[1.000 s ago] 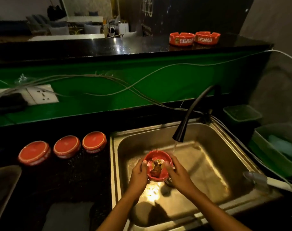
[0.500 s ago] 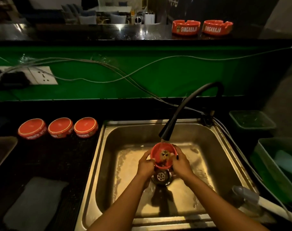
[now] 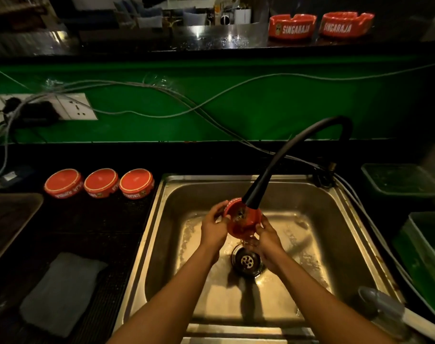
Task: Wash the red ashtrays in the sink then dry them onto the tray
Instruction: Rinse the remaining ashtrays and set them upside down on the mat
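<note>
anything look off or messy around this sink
Loose cables sag across the green wall from a crowded socket, one trailing behind the running tap. Dark residue sits in the ashtray being rinsed.

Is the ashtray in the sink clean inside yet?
Not yet. The ashtray, held by the left hand and right hand, shows dark residue inside under the faucet.

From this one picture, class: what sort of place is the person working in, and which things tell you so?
Probably the washing-up area behind a bar or café counter: a steel sink set below a raised counter, branded red ashtrays on it, and seating beyond.
</note>
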